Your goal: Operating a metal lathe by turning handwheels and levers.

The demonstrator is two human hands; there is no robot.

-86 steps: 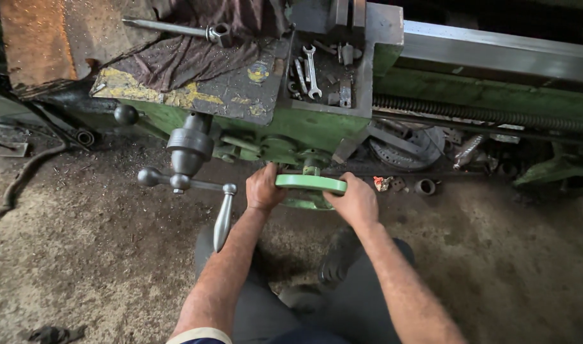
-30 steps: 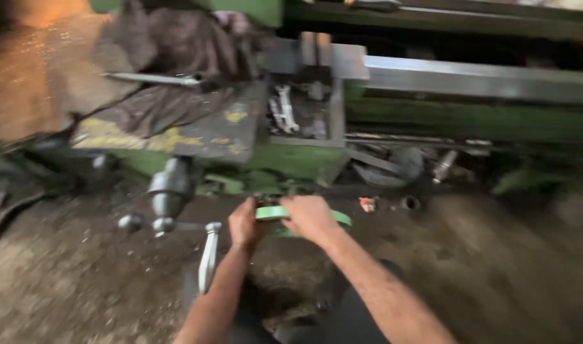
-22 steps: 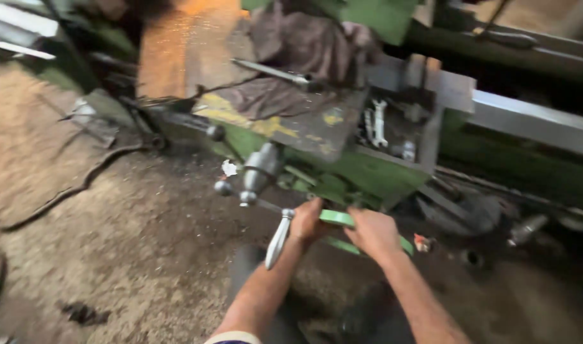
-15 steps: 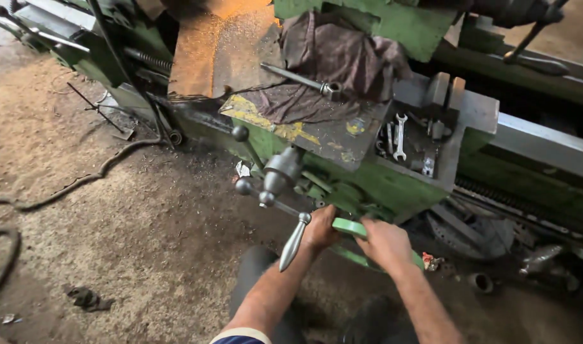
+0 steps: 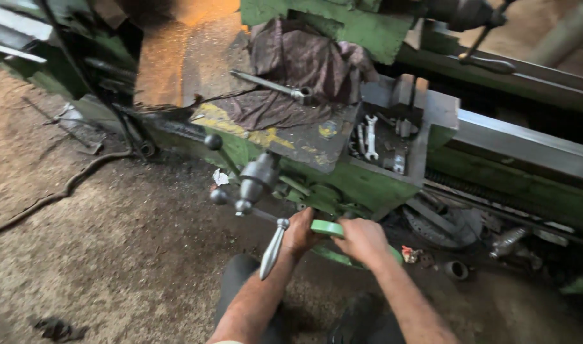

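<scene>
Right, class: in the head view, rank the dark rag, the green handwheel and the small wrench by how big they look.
1. dark rag, largest by far
2. green handwheel, partly hidden by the left hand and right hand
3. small wrench, smallest

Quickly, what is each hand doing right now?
Left hand: closed on the green handwheel.
Right hand: closed on the same handwheel.

rag [image 5: 304, 70] on lathe [image 5: 361, 181], wrench [image 5: 370, 136] right
</scene>
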